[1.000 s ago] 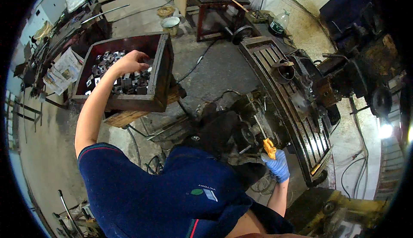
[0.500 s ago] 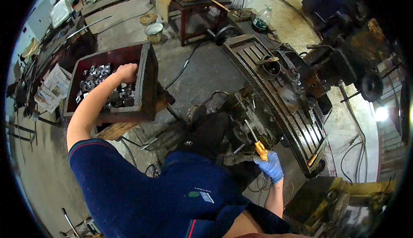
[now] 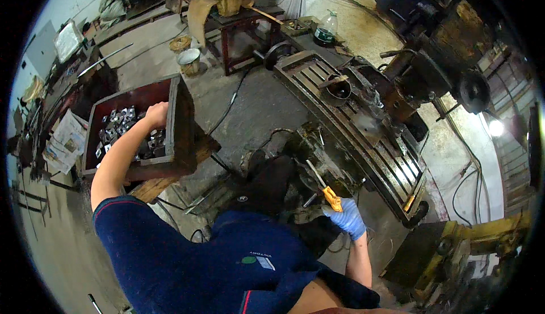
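Observation:
My left hand (image 3: 157, 114), bare and with curled fingers, reaches into a dark wooden box (image 3: 183, 122) on the left. It is by the box's right inner wall; the fingertips are hidden, so what they hold cannot be made out. Small shiny metal parts (image 3: 119, 122) lie heaped in the box beside my forearm. On the right, my right hand (image 3: 347, 218) wears a blue glove and is closed around a tool with a yellow handle (image 3: 331, 199) and a slim straight shaft. The shaft points forward and left, away from me.
A slotted machine table (image 3: 363, 138) runs diagonally at the right, with a round metal cup (image 3: 339, 89) on it. A bucket (image 3: 189, 62) stands on the floor near a dark red stand (image 3: 227, 47). A cable (image 3: 234, 95) crosses the floor. Yellow machinery (image 3: 477, 240) is at lower right.
The whole view has shifted slightly. My left hand stays at the box's right inner wall, and my right hand still grips the yellow-handled tool.

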`<action>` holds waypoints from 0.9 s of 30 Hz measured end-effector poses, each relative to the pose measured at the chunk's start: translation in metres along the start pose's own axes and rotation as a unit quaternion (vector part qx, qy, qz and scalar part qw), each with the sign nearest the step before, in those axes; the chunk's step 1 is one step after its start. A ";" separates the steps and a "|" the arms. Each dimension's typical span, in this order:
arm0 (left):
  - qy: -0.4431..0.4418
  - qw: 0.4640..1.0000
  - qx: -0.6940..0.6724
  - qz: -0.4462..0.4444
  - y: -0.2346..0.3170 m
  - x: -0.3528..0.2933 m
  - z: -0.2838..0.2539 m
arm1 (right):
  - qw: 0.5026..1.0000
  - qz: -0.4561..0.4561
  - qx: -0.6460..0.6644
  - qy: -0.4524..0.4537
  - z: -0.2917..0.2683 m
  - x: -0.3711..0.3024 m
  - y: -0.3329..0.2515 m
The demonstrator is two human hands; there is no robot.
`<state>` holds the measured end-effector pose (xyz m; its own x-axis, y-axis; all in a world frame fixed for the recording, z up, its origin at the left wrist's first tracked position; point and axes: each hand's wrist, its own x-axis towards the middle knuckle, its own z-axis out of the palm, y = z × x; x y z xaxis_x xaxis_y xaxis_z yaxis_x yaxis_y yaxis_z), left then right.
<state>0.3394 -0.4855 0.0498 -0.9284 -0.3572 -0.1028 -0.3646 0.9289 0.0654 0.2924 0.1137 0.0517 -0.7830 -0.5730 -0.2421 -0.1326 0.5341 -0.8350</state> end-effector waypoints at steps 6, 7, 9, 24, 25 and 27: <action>0.185 0.956 -0.218 -0.059 0.001 -0.021 -0.076 | 0.999 -0.023 -0.039 0.017 -0.005 -0.008 0.012; 0.156 0.903 -0.389 -0.091 0.018 -0.026 -0.104 | 0.998 -0.023 -0.055 0.019 -0.007 -0.009 0.013; 0.214 0.800 -0.560 0.001 0.064 -0.038 -0.135 | 0.997 -0.055 -0.053 0.031 -0.005 -0.002 0.003; -0.286 0.630 -0.711 0.125 0.400 0.004 0.079 | 0.933 0.188 -0.304 0.043 -0.028 -0.025 0.002; -0.289 0.639 -0.700 0.133 0.407 0.011 0.090 | 0.932 0.194 -0.305 0.032 -0.028 -0.029 0.012; -0.296 0.660 -0.675 0.148 0.421 0.022 0.089 | 0.940 0.175 -0.284 0.067 -0.037 -0.034 0.020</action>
<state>0.1714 -0.0933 -0.0134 -0.9282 0.2922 -0.2303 -0.2762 -0.1263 0.9528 0.2935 0.1666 0.0620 -0.9039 -0.2363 -0.3567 -0.1249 0.9430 -0.3083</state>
